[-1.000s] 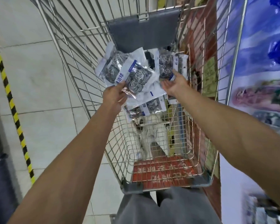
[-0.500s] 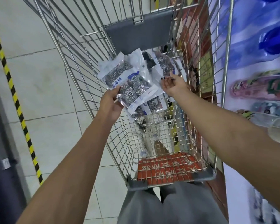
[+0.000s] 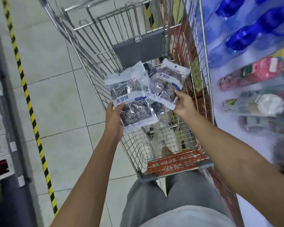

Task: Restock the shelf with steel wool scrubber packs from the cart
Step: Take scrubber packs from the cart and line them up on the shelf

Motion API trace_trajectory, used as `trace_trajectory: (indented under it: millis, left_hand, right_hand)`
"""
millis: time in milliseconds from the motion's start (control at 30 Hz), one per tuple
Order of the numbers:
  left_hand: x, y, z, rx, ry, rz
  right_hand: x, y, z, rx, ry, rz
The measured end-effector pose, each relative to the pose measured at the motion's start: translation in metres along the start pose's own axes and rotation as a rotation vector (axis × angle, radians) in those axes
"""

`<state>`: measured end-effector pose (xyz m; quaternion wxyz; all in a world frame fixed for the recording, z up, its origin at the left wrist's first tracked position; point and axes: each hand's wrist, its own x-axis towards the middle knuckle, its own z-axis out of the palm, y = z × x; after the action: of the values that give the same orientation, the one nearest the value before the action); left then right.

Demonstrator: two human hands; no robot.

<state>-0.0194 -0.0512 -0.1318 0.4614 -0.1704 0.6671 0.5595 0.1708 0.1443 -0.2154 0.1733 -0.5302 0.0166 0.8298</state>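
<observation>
My left hand [image 3: 114,117] grips a stack of steel wool scrubber packs [image 3: 131,97], clear bags with blue and white labels, held up over the wire shopping cart [image 3: 95,51]. In my right hand [image 3: 184,105] is another scrubber pack [image 3: 166,84], pinched at its lower right corner. The two lots overlap slightly in the middle. A dark bit of one more pack [image 3: 157,106] shows beneath them in the cart. The shelf [image 3: 246,89] runs along the right, blurred.
Blue bottles [image 3: 252,33] and red and white packaged goods [image 3: 259,71] hang or lie on the right shelf. A yellow-black floor stripe [image 3: 28,99] runs along the tiled aisle on the left, beside another shelf edge [image 3: 10,112]. My grey trousers stand behind the cart's handle end.
Both hands have lifted the packs out of the cart and drawn them toward me. The right hand went from touching a pack to holding it. The view swung slightly right.
</observation>
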Motion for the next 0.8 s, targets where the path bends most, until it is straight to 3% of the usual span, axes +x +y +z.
trace_trajectory:
  millis: [200,500,667,800]
  left_hand:
    - [-0.064,0.001,-0.031,0.053,-0.096,0.153]
    - [-0.141,-0.014,-0.080,0.183,-0.287,0.249]
    - [-0.175,-0.031,-0.089,0.263,-0.452,0.263]
    - [-0.198,-0.047,-0.082,0.314,-0.547,0.246]
  right_hand:
    - [-0.091,0.025,-0.018,-0.170,-0.070,-0.107]
    - [-0.230,0.094,-0.068,-0.391,0.040,-0.319]
    - [-0.295,0.127,-0.105,-0.345,-0.001,-0.519]
    - [-0.346,0.151,-0.144,-0.353,0.079,-0.631]
